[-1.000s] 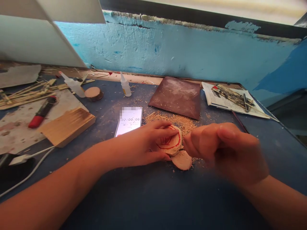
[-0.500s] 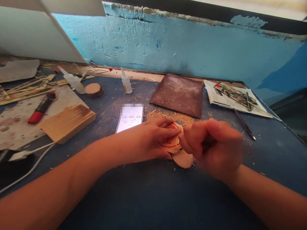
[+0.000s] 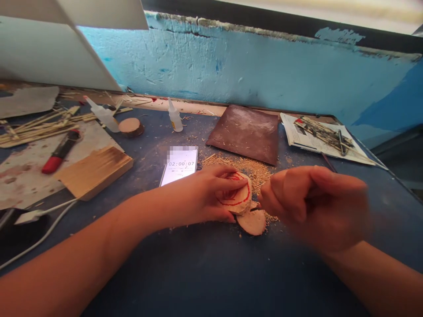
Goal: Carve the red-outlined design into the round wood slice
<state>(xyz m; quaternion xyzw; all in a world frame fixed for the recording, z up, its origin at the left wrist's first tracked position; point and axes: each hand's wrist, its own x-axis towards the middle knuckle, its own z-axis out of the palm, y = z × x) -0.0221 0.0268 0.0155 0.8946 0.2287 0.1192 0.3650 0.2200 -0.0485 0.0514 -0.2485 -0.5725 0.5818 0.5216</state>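
My left hand is closed around a pale wood slice marked with red curved lines, thumb across its top and the other fingers at its edges. Beneath its near right side lies another wood slice on the table. To the right, my right hand is curled into a fist, smeared by motion. Whatever it grips is hidden by the fingers; a small dark sliver shows between the fist and the slices. Wood shavings are scattered around and behind the slices.
Behind my left hand lies a lit phone. Dark red sandpaper is at the back. Leftward are a wooden block, a red-and-black marker, a round wood piece and two glue bottles. Sticks lie on paper at the right.
My right fist has moved right and slightly down, away from the marked slice, and now covers much of the dark pen behind it. My left hand keeps its hold on the slice.
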